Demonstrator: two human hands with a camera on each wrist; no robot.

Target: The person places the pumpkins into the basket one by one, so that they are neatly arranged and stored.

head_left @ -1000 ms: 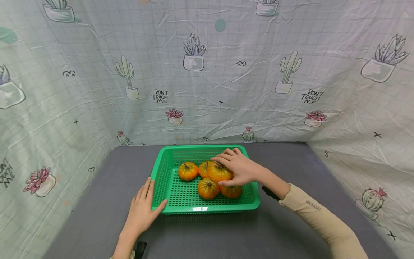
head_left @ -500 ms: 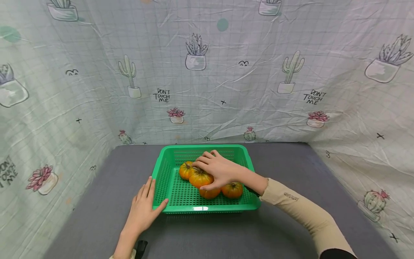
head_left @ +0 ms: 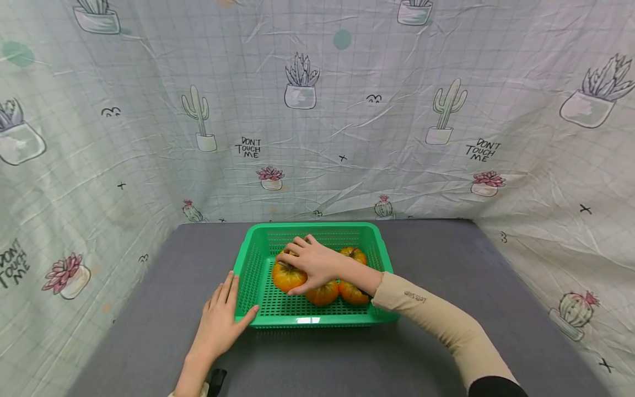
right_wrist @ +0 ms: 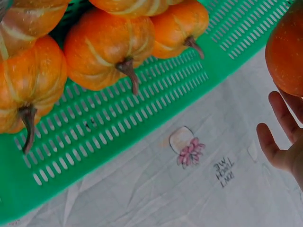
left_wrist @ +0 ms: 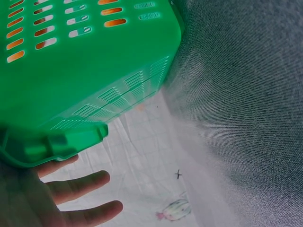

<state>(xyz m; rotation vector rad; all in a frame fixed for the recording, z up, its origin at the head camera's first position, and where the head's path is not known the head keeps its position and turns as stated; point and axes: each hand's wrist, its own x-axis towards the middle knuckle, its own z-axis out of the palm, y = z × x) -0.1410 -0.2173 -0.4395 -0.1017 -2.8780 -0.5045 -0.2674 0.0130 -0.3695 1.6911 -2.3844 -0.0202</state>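
My right hand [head_left: 317, 264] grips a small orange pumpkin [head_left: 286, 277] from above, over the left part of a green slotted plastic basket [head_left: 307, 321]. In the right wrist view that pumpkin [right_wrist: 289, 52] is at the right edge, with curled fingers [right_wrist: 284, 113] against it. Other small pumpkins [head_left: 322, 294] sit in the basket's middle and right, partly hidden by my right hand and forearm. My left hand [head_left: 218, 325] rests at the basket's left rim, its fingers extended. In the left wrist view, the fingers [left_wrist: 85, 187] reach past the rim [left_wrist: 71, 142].
The basket stands on a dark grey table [head_left: 317, 361]. A pale cloth with printed cacti [head_left: 342, 187] hangs around the back and both sides, close behind the basket.
My right hand has moved left across the basket with the gripped pumpkin, uncovering pumpkins on the right. The left hand stays at the rim.
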